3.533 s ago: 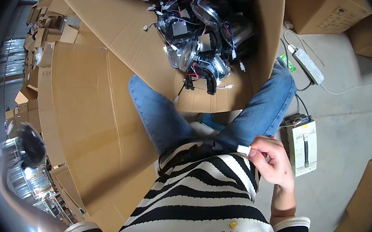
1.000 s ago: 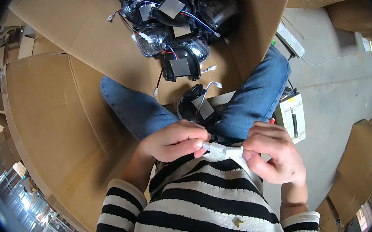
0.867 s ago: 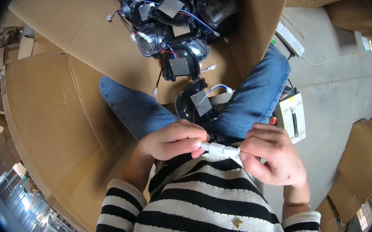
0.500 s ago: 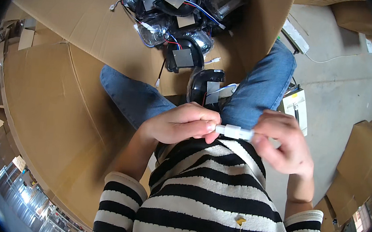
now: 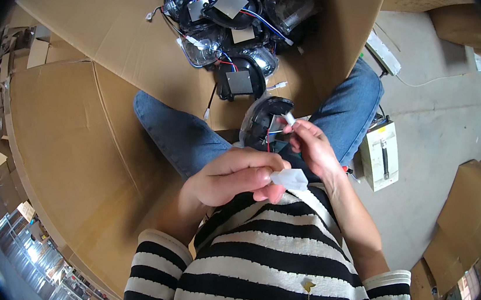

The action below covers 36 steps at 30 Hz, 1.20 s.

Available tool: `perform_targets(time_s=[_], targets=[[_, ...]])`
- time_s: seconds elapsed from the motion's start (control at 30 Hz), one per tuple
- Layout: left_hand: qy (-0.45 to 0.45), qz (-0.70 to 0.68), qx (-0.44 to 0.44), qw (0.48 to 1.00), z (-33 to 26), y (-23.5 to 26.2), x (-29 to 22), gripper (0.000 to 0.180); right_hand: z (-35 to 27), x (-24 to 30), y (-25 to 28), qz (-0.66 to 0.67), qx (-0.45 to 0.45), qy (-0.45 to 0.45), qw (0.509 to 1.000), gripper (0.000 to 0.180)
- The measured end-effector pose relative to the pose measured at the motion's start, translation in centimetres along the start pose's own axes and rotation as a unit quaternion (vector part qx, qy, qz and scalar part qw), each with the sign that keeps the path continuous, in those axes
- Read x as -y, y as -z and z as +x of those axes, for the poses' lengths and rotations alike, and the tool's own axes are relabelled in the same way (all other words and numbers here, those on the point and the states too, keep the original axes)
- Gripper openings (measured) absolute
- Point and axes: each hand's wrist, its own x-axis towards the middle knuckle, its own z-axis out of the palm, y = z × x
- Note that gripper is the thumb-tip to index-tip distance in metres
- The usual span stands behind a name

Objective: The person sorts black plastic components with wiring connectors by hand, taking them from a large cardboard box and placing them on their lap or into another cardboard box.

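Observation:
My left hand [image 5: 238, 176] is closed in front of my waist, with a crumpled white translucent strip [image 5: 290, 179] pinched between thumb and fingers. The strip's loose end points right; whether it is film or a small bag I cannot make out. Farther forward, my right hand [image 5: 314, 146] pinches a small white block-shaped piece [image 5: 289, 118], probably a wire connector. That hand is over a black lamp housing [image 5: 263, 110] between my knees. The housing has a clear wrapped cover, a grey metal plate and red and blue wires, and its lower part is hidden behind my left hand.
Ahead, a large open cardboard box [image 5: 124, 32] holds several black lamp units [image 5: 239, 82] with tangled wires and white plugs. A cream metal case [image 5: 381, 156] with a black handle stands on the floor at right. A white power strip [image 5: 382, 52] lies beyond it.
My right hand has left the strip held by my left hand and moved forward to the lamp housing, carrying a small white piece. The strip's free end now hangs loose.

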Motion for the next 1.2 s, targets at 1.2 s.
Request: perform_targets(time_s=[1.2], targets=[[0.063,0.336,-0.120,0.932,2.8,-1.4,1.2,0.013,-7.4,3.4,-3.9,-0.556,0.094,0.268,0.781,0.008]])
